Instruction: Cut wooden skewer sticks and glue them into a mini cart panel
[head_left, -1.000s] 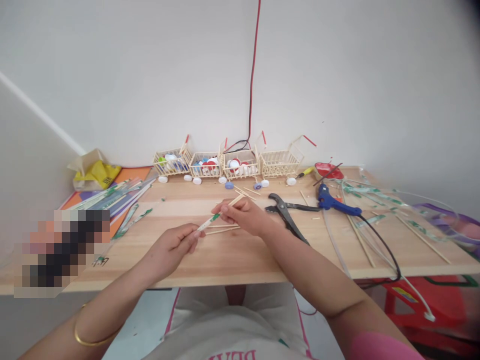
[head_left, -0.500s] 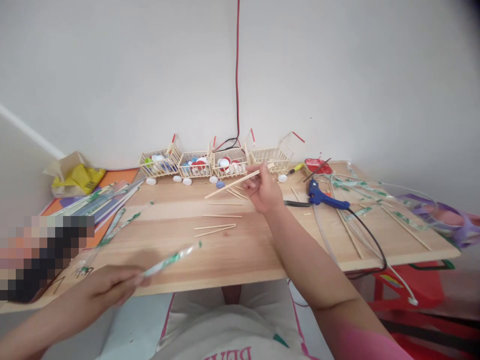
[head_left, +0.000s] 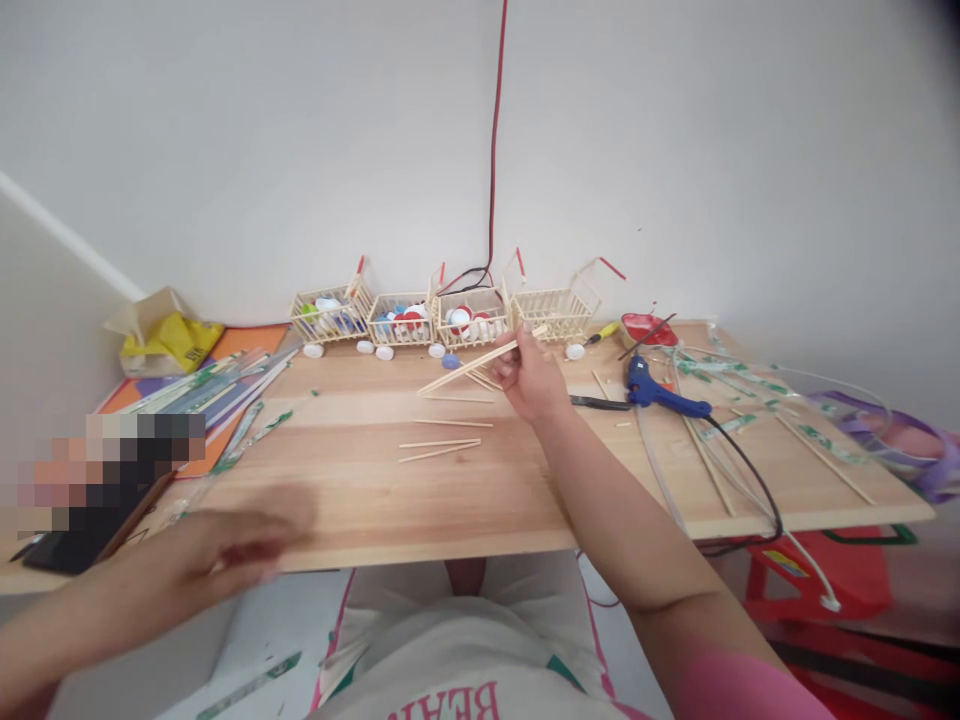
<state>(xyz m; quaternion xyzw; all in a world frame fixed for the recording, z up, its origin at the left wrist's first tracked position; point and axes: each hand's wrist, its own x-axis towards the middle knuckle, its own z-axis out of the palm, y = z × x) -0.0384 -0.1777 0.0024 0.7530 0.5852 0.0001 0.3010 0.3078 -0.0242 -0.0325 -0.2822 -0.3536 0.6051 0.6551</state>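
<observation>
As I look on remotely through the head camera, the right hand (head_left: 536, 382) grips a pair of pale sticks (head_left: 471, 367) above the wooden surface (head_left: 360, 510), its fingers clenched about one end while the other slants down to their left. I see the left hand (head_left: 232, 555) released, its fingers loosely parted and blurred, over the near edge of the surface. Left of the right fingers and nearer to me lie several thin sticks (head_left: 454, 423), two of them meeting in a narrow V. Beyond those fingers, by the wall (head_left: 300, 150), I count four small carts (head_left: 402, 322) built of sticks; the three leftmost carry coloured pieces (head_left: 459, 318). To the right of the right fingers lie a black handle (head_left: 600, 403) and a blue glue gun (head_left: 666, 392), with a red dish (head_left: 649, 328) farther back. Green-and-white wrappers (head_left: 727, 425) are scattered well to the right. Beyond the left fingers I make out more such wrappers and a yellow bag (head_left: 174, 345); nearer to them rests a dark flat object (head_left: 97, 525), partly pixelated. Another wrapper (head_left: 255, 685) lies on the floor (head_left: 300, 620), below the left fingers.
</observation>
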